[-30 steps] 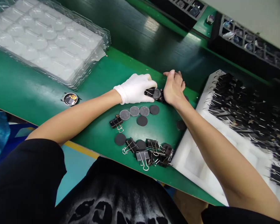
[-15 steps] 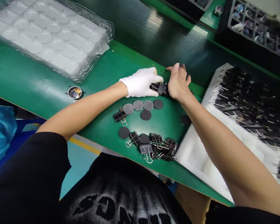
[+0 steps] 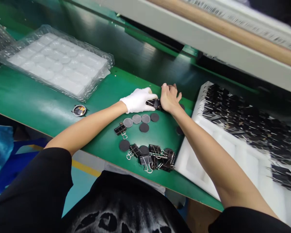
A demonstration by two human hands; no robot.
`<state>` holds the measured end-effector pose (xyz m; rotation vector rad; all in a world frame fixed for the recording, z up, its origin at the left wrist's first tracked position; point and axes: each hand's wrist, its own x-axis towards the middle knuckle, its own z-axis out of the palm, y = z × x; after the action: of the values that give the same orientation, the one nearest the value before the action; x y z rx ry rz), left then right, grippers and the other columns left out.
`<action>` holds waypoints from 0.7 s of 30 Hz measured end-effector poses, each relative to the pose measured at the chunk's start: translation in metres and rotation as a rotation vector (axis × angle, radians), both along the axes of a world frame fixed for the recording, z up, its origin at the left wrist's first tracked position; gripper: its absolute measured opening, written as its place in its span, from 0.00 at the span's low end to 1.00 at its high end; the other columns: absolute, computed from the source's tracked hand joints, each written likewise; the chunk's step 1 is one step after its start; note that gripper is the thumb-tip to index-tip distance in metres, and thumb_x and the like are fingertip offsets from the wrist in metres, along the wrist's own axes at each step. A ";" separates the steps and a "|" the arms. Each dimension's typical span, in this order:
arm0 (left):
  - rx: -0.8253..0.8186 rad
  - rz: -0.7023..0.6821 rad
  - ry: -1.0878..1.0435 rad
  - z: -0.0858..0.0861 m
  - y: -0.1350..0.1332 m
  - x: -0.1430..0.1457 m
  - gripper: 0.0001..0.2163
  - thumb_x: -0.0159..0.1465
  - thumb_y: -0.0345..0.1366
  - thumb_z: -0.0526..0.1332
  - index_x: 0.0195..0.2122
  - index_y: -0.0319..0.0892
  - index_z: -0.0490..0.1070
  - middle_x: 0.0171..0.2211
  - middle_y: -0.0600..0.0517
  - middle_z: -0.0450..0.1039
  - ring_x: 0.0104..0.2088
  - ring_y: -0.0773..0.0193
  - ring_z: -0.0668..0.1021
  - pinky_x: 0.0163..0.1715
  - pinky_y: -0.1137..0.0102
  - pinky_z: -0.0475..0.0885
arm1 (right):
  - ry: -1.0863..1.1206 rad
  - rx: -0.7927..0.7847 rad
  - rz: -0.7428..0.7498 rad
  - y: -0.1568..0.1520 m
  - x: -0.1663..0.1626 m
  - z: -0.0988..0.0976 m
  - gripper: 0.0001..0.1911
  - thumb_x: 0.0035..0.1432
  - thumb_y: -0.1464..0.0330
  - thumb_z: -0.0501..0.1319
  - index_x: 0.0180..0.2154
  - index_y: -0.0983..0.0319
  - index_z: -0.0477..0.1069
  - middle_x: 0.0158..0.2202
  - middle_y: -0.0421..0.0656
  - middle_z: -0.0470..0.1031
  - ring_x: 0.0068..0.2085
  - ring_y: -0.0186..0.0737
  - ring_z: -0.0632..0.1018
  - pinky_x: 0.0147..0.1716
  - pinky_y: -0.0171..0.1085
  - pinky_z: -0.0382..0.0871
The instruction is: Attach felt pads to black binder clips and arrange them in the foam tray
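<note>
My left hand (image 3: 139,99), in a white glove, has its thumb and fingers closed round a black binder clip (image 3: 155,104) near the back of the green table. Against the clip's right end rests the heel of my bare right hand (image 3: 169,98), whose fingers point away and stand apart. Whatever sits in the clip's jaws is mostly hidden. Just in front of my hands lie several clear discs (image 3: 136,119) and black discs (image 3: 144,127). A single binder clip (image 3: 120,129) sits to their left, and a pile of binder clips (image 3: 155,158) lies near the front edge.
At right, a white foam tray (image 3: 196,142) carries rows of black clips (image 3: 244,113). A clear plastic tray (image 3: 60,63) with round hollows is at the back left. A watch head (image 3: 79,110) lies left of my left forearm. A pale shelf (image 3: 184,26) crosses above.
The view has shifted, bringing the shelf into sight. My right hand has come slightly closer to my left. The round face seen between my hands is now mostly covered by the black clip.
</note>
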<state>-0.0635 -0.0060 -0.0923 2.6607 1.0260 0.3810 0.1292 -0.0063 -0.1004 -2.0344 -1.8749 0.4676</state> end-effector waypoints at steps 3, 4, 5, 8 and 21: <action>-0.001 0.013 0.011 0.004 -0.002 -0.002 0.26 0.64 0.55 0.62 0.59 0.48 0.73 0.52 0.45 0.74 0.46 0.50 0.79 0.46 0.61 0.72 | 0.083 0.015 -0.057 0.001 0.000 0.002 0.36 0.71 0.48 0.32 0.58 0.57 0.68 0.70 0.53 0.59 0.74 0.54 0.50 0.69 0.67 0.38; -0.014 0.020 0.006 0.005 -0.003 -0.003 0.26 0.64 0.55 0.62 0.60 0.48 0.73 0.52 0.45 0.74 0.47 0.51 0.80 0.46 0.62 0.72 | 0.141 0.040 -0.080 0.002 0.002 0.004 0.36 0.71 0.48 0.32 0.58 0.56 0.69 0.69 0.52 0.62 0.73 0.53 0.54 0.69 0.65 0.41; -0.033 0.029 -0.008 0.007 -0.004 -0.004 0.27 0.64 0.55 0.62 0.59 0.47 0.73 0.52 0.45 0.75 0.47 0.51 0.80 0.47 0.62 0.72 | 0.220 0.074 -0.095 0.001 0.004 0.007 0.36 0.71 0.48 0.32 0.57 0.56 0.70 0.67 0.52 0.64 0.72 0.51 0.58 0.69 0.63 0.45; -0.143 0.043 -0.131 0.012 -0.005 -0.008 0.27 0.65 0.57 0.60 0.59 0.44 0.72 0.52 0.46 0.77 0.50 0.54 0.80 0.48 0.65 0.73 | 0.502 0.122 0.017 -0.006 0.017 0.018 0.37 0.70 0.46 0.32 0.56 0.57 0.71 0.61 0.50 0.72 0.64 0.47 0.70 0.63 0.53 0.62; -0.055 0.245 0.082 0.005 -0.003 -0.009 0.21 0.74 0.40 0.45 0.54 0.34 0.72 0.29 0.43 0.79 0.32 0.56 0.81 0.38 0.66 0.70 | 0.842 -0.138 0.358 -0.048 0.026 0.004 0.23 0.57 0.53 0.67 0.48 0.61 0.73 0.33 0.43 0.78 0.37 0.46 0.83 0.39 0.44 0.77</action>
<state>-0.0730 -0.0086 -0.0871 2.5261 1.3732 0.2886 0.1547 -0.0544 -0.0966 -1.2233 -1.6499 1.3274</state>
